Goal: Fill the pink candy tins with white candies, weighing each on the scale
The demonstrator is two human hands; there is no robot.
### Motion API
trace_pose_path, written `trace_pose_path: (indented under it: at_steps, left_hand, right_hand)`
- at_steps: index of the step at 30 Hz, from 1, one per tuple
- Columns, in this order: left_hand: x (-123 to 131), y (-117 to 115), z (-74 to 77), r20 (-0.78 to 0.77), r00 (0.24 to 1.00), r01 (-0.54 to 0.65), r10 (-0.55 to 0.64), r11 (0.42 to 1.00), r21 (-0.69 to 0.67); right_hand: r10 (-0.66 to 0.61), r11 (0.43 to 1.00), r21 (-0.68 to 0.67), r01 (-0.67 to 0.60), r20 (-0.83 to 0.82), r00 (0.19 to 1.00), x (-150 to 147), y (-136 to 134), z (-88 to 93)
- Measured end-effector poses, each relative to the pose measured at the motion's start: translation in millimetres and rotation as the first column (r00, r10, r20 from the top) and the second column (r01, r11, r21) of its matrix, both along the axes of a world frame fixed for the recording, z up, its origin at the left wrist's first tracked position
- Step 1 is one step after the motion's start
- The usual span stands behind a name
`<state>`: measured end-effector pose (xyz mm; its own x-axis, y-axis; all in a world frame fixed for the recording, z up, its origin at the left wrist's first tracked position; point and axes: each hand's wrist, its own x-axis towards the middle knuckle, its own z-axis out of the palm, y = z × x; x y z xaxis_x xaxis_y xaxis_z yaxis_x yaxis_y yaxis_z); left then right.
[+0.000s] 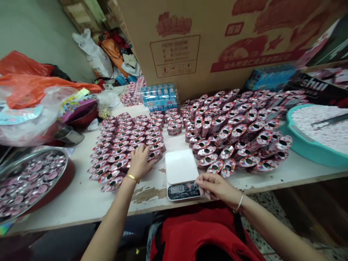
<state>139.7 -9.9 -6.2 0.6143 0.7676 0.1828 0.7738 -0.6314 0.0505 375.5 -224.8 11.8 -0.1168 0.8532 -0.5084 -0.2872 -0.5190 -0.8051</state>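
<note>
A small white kitchen scale sits at the table's front edge, its platform bare and its display lit. My right hand rests at the scale's right front corner, fingers curled together beside the buttons. My left hand lies on the near end of tidy rows of small pink round containers, fingers closed over one of them. A looser heap of the same containers, each showing a dark hole in its top, spreads to the right of the scale.
A teal basin of white pieces stands at the right. A metal tray of pink lids sits at the left, plastic bags behind it. A big cardboard box and blue packs stand at the back.
</note>
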Motion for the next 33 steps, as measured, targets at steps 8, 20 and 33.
trace_pose_path:
  at_steps: [8,20,33]
  left_hand:
    - [128,52,8.9,0.0,0.989,0.148,-0.149,0.983,0.109]
    - [117,0,45.1,-0.086,0.945,0.32,-0.316,0.947,0.032]
    - [63,-66,33.0,0.295,0.902,0.358,-0.317,0.929,-0.097]
  right_hand:
    - [-0.021,0.999,0.039,0.023,-0.064,0.998,-12,-4,-23.2]
    - [-0.14,0.988,-0.104,0.119,-0.238,0.961,4,-36,-25.9]
    - [-0.043,0.999,-0.039,0.038,-0.129,0.991,-2,-45,-18.8]
